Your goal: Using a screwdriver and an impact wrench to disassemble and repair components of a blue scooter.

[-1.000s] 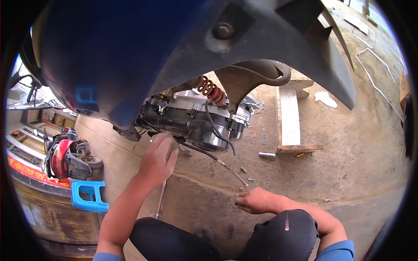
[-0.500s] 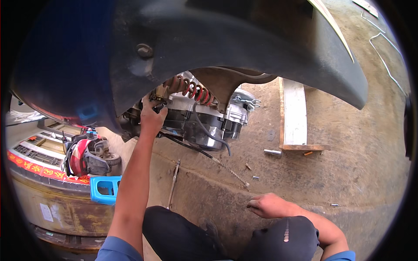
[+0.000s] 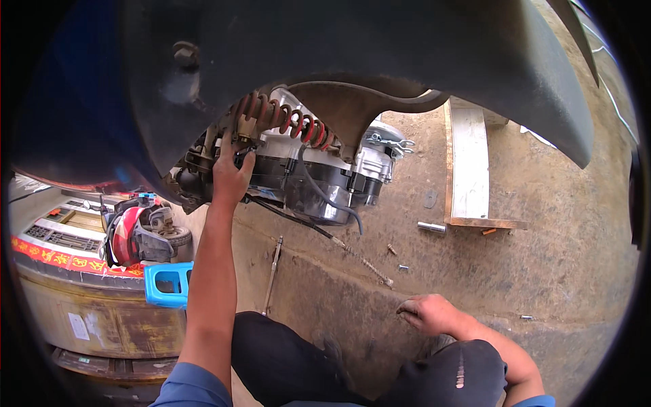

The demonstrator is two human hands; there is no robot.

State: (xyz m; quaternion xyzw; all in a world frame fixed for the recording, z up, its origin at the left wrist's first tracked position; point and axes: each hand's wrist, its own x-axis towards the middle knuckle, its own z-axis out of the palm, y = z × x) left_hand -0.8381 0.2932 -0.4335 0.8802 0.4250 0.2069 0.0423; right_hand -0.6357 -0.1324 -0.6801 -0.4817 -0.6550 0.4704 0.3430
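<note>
My left hand (image 3: 232, 169) reaches under the dark body panel (image 3: 352, 47), its fingers around a small engine fitting (image 3: 245, 144) below the red coil spring (image 3: 305, 129); the fingertips are partly hidden. The black and silver engine (image 3: 319, 193) has a loose hose (image 3: 349, 210). A black cable (image 3: 298, 224) runs down to the floor, ending in a metal sheathed tip (image 3: 369, 266). My right hand (image 3: 427, 313) hangs curled by my knee, below that tip; what it holds, if anything, is hidden.
A white-topped wooden bench (image 3: 468, 163), a metal socket (image 3: 431, 226), small bolts (image 3: 403, 266) and a long tool (image 3: 274, 271) lie about the concrete floor (image 3: 542, 251). At left are a blue stool (image 3: 161, 285), a red scooter (image 3: 129, 237) and a rusty metal surface (image 3: 108, 319).
My left hand has risen from beside the cable to the fitting below the spring. My right hand stays curled by the knee. The view has shifted.
</note>
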